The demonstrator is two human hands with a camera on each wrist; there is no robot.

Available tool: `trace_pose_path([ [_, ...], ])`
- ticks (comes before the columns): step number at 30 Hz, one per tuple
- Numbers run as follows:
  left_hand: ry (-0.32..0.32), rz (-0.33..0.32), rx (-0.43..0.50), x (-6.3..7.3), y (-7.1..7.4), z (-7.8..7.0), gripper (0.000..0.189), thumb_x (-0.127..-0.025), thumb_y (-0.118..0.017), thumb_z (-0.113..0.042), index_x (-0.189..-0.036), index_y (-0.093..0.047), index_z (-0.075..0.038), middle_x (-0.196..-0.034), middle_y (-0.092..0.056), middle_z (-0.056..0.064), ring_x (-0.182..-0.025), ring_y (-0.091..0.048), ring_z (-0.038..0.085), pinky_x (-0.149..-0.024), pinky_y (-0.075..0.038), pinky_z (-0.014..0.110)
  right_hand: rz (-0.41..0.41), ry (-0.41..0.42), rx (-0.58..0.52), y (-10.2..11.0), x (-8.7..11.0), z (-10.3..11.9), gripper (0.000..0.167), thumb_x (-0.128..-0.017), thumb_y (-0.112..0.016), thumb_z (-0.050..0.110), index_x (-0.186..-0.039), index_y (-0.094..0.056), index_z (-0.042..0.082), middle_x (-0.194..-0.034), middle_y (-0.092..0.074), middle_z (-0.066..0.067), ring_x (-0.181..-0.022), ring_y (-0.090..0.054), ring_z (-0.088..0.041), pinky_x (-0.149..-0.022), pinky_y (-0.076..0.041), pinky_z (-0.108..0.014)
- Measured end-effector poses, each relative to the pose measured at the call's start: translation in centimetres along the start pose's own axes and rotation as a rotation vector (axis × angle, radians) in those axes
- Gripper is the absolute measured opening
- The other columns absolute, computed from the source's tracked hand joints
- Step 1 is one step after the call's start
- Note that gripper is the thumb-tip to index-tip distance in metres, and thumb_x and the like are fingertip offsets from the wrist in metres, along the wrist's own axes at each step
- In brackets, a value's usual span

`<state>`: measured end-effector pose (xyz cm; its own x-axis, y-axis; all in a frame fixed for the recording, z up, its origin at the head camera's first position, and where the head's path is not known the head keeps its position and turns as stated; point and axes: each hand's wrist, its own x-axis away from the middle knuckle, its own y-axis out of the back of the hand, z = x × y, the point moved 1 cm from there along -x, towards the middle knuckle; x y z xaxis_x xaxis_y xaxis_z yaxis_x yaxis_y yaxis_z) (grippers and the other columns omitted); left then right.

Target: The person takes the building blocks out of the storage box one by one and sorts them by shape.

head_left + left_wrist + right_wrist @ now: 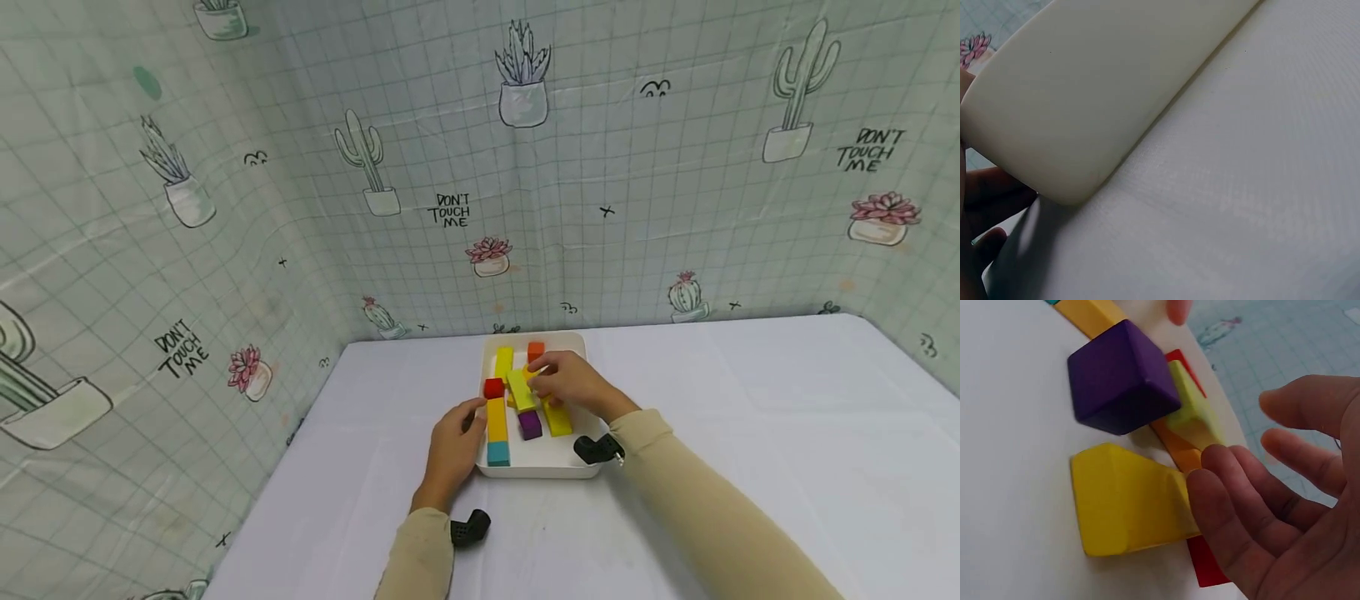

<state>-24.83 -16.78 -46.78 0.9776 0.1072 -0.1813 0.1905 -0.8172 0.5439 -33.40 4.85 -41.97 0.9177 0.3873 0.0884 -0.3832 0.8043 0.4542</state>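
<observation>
Low in the frame, left of centre, the left hand (447, 442) rested against the side of the white tray (536, 472), its grip relaxed. Farther off, mid-frame, the right hand (576, 383) was beside the yellow-green block (521, 392) in the tray, though I could not tell whether it pinched it; that block looked light, stiff, smooth and sturdy, best taken across its long sides.

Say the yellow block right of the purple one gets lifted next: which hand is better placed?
Probably the right hand: its fingers are over the tray, near that yellow block. The left hand is at the tray's left side, with the orange block and purple block in between.
</observation>
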Motion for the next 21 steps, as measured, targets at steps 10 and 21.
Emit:
trace_pose_path([
  [10, 0.016, 0.001, -0.002, 0.5, -0.1, 0.0, 0.033, -0.103, -0.056, -0.028, -0.133, -0.065, -0.017, -0.138, -0.06, 0.007, -0.131, -0.052, 0.027, -0.11, -0.039, 0.049, -0.011, -0.046, 0.143, -1.1, -0.7, 0.3, 0.037, -0.092, -0.073, 0.023, -0.123, -0.063, 0.006, -0.101, -0.066, -0.008, -0.079, -0.064, -0.021, -0.068, -0.059, -0.028],
  [21, 0.012, -0.001, -0.001, 0.1, -0.1, 0.0, 0.033, -0.102, -0.058, -0.026, -0.133, -0.065, -0.019, -0.139, -0.059, 0.006, -0.133, -0.051, 0.027, -0.111, -0.039, 0.05, -0.06, -0.055, 0.186, -1.2, -1.3, 0.5, 0.04, -0.09, -0.075, 0.023, -0.124, -0.063, 0.004, -0.099, -0.067, -0.009, -0.073, -0.064, -0.021, -0.064, -0.058, -0.027],
])
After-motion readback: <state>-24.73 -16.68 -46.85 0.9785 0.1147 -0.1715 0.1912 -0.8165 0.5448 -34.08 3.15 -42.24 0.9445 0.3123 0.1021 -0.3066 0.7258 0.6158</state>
